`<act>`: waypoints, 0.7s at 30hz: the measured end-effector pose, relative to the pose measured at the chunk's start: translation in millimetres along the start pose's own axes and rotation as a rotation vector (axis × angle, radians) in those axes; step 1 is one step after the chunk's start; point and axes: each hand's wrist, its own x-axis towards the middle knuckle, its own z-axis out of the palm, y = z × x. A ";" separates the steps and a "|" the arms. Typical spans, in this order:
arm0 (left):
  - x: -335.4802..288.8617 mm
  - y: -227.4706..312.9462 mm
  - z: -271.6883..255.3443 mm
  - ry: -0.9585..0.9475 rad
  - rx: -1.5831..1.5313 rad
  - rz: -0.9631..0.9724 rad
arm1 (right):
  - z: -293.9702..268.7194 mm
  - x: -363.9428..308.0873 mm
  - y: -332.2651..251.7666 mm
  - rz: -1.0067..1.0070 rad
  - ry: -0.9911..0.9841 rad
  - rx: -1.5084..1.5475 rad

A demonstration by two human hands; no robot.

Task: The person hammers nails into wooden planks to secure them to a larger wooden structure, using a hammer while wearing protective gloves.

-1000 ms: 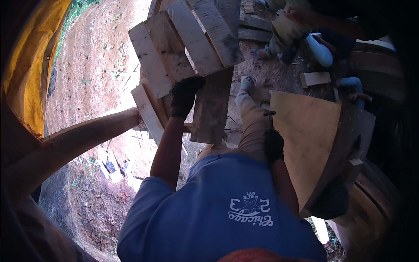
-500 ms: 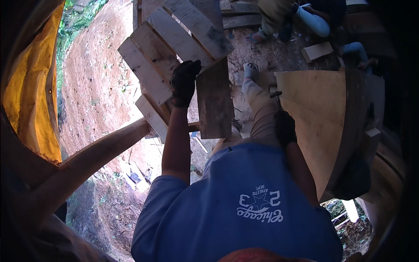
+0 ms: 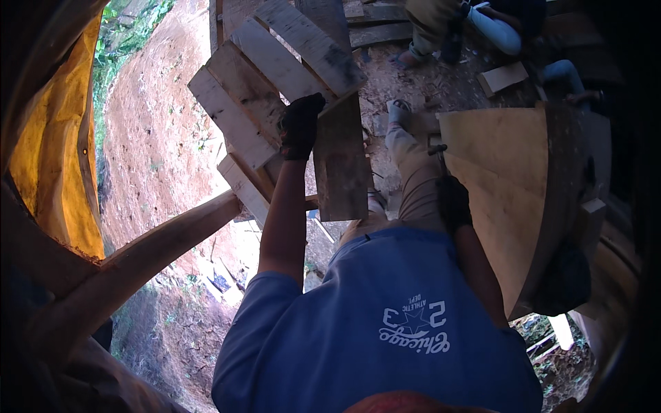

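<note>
While the slatted wooden panel (image 3: 275, 65) leans at a slant in front of the person, left of centre, the gloved left hand (image 3: 301, 127) lies at its near edge with the fingers curled; whether they clamp the wood or only rest against it, I cannot tell. Just beside that hand, on its right, a broad dark board (image 3: 341, 162) stretches back toward the person's lap. The two hands are well apart. Low by the right leg (image 3: 418, 179), the gloved right hand (image 3: 454, 203) is wrapped around the handle of a hammer (image 3: 442, 160), whose head points away from the body. Right of the hammer stands a large pale wooden sheet (image 3: 496, 193) with a curved outer edge. Left of the left forearm, a thick curved beam (image 3: 165, 237) runs up toward the slats, and a yellow sheet (image 3: 58, 151) hangs at the far left, before reddish ground (image 3: 151, 117). Farther off at upper right, a wooden block (image 3: 502, 78) lies near another person's trousered leg (image 3: 428, 20).
</note>
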 end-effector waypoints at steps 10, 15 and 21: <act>9.6 -25.6 15.1 0.030 0.014 0.001 | 5.9 -0.8 11.4 -0.030 0.038 0.055; 7.0 -16.1 15.7 0.073 0.013 -0.099 | 4.0 0.3 7.9 -0.011 0.003 -0.018; 9.1 -18.5 18.7 0.094 -0.095 -0.213 | 4.9 -1.1 11.1 -0.041 0.034 0.032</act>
